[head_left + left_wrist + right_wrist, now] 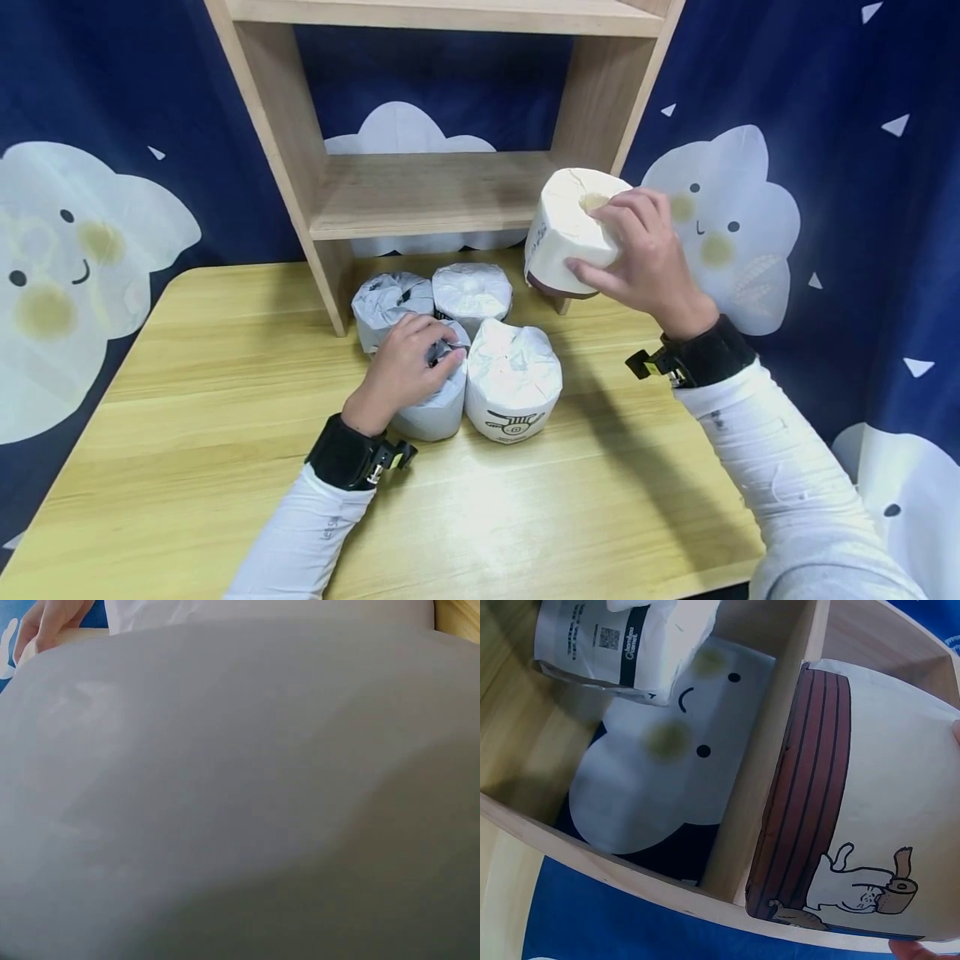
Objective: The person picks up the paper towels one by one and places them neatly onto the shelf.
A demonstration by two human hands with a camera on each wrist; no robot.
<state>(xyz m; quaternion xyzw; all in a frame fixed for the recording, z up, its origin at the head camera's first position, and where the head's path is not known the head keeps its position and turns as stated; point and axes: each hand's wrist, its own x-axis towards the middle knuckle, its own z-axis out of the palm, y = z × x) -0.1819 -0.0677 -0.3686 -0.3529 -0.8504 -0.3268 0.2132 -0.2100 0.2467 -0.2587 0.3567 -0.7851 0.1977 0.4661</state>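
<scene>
My right hand (645,250) holds a cream paper-wrapped toilet roll (558,237) up beside the shelf's right side, fingers at its top hole and thumb on its side. The right wrist view shows that roll's brown band and cat drawing (862,889). On the table, my left hand (408,362) grips the top of a grey-wrapped toilet roll (435,412). This roll's grey side (225,772) fills most of the left wrist view. Beside it stands a white-wrapped roll (513,375) with a black drawing. Behind are another grey-wrapped roll (386,300) and a white one (472,292).
A wooden shelf unit (277,142) stands at the back of the table (202,417), with a board (427,196) above the back rolls. A dark blue curtain (225,50) with pale cloud faces surrounds the table.
</scene>
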